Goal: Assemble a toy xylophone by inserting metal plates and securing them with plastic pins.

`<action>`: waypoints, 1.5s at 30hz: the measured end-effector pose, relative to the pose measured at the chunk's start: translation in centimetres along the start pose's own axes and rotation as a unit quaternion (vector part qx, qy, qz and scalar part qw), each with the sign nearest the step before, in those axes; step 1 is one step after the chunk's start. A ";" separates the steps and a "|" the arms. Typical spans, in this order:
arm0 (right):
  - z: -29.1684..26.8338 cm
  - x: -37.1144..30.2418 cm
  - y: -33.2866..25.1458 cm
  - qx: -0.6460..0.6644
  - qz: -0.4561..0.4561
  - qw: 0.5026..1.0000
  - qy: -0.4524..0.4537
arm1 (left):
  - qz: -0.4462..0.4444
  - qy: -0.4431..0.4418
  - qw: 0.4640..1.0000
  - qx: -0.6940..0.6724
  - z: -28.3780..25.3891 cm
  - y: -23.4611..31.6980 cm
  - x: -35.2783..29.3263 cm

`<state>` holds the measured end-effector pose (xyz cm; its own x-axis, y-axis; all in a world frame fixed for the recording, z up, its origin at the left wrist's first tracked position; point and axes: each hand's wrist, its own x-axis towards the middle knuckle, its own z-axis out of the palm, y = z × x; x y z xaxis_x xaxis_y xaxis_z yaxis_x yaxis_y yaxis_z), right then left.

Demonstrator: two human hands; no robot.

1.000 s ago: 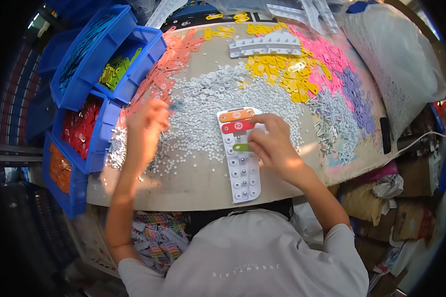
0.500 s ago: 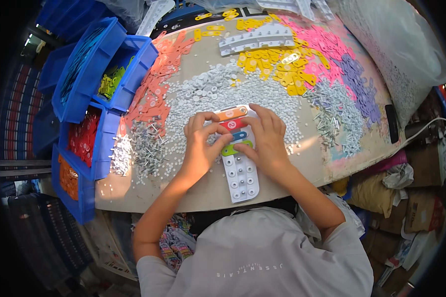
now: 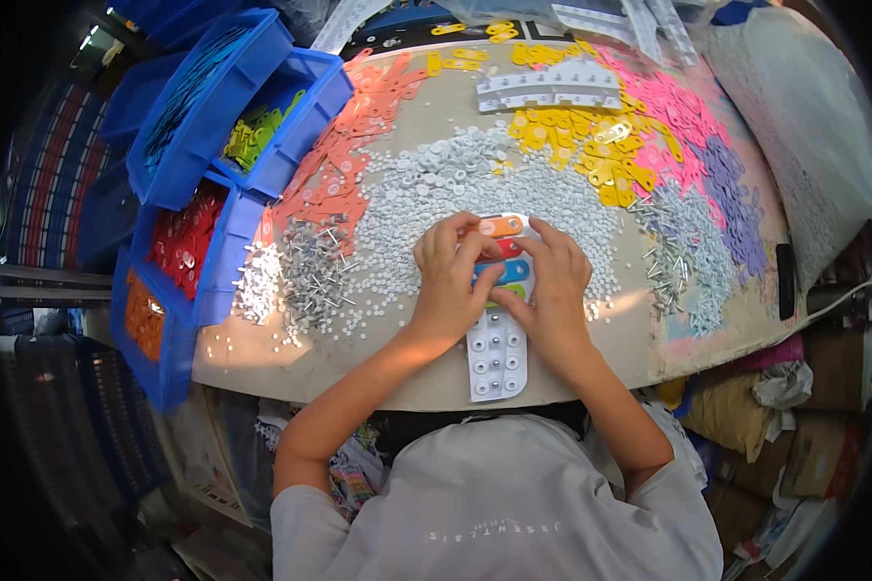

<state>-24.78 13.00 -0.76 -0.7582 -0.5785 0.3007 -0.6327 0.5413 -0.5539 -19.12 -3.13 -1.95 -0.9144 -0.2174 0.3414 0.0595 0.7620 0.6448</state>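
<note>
A white plastic strip holder (image 3: 497,363) lies upright in front of me, with paired white rings and small metal studs along its lower half. Across its upper half sit flat strips with rounded ends: an orange strip (image 3: 500,227), a red strip (image 3: 504,251), a blue strip (image 3: 502,272) and a green strip (image 3: 515,290), the last mostly covered. My left hand (image 3: 451,276) curls at the left ends, thumb and forefinger closed about the blue strip. My right hand (image 3: 556,281) curls at the right ends, its thumb by the blue and green strips.
White rings (image 3: 436,228) spread behind my hands. Metal rivets lie in a left pile (image 3: 315,276) and a right pile (image 3: 683,252). Coral (image 3: 334,145), yellow (image 3: 601,145), pink (image 3: 659,107) and purple (image 3: 731,203) strips surround them. Blue bins (image 3: 305,121) stand left; a clear bag (image 3: 794,126) stands right.
The table appears shifted to the right in the view. More of the blue strip shows, and the green one is more covered. Both hands have stayed at the strip holder.
</note>
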 end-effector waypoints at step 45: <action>-2.4 12.7 6.7 -0.139 -0.114 0.984 -0.008 | -0.170 -0.216 0.958 0.083 -16.5 -20.2 8.5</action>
<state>-38.99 10.77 1.17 -0.5896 -0.7133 0.3788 -0.8070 0.5398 -0.2395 -21.48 -30.41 -0.81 -0.9519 -0.2252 -0.2077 -0.3035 0.7855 0.5393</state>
